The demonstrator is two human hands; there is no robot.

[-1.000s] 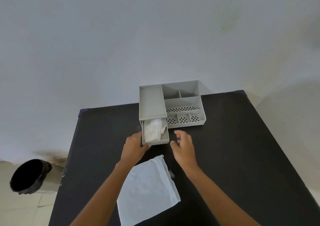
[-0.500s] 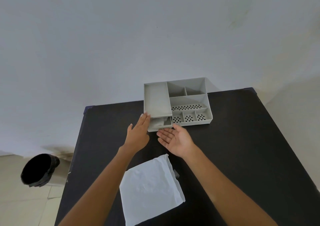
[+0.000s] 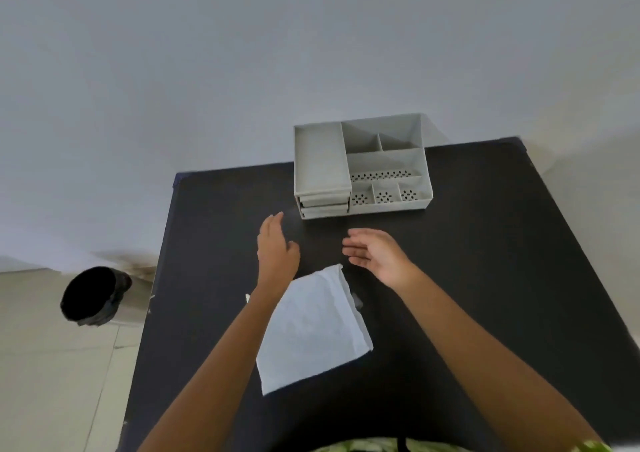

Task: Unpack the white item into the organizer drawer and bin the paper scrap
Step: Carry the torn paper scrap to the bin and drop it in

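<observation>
A black rectangular table (image 3: 485,278) is seen filling the lower view, set against a pale wall (image 3: 207,70). At its far edge a grey plastic desk organizer (image 3: 362,167) with open top compartments is placed; its two stacked drawers (image 3: 325,205) on the left front are seen pushed in, so the white item cannot be made out and its place cannot be told from this view. A creased white paper sheet (image 3: 311,330) is laid flat on the table near the front, between the two forearms, with the left forearm crossing over its left edge. A round black waste bin (image 3: 91,295) is seen on the tiled floor, well apart from the table's left side. The left hand (image 3: 277,247) is held above the table, fingers extended and loosely together, nothing grasped. The right hand (image 3: 375,254) is held palm up with fingers spread loosely, nothing held in it. Both hands are kept just short of the organizer, touching neither it nor the paper.
</observation>
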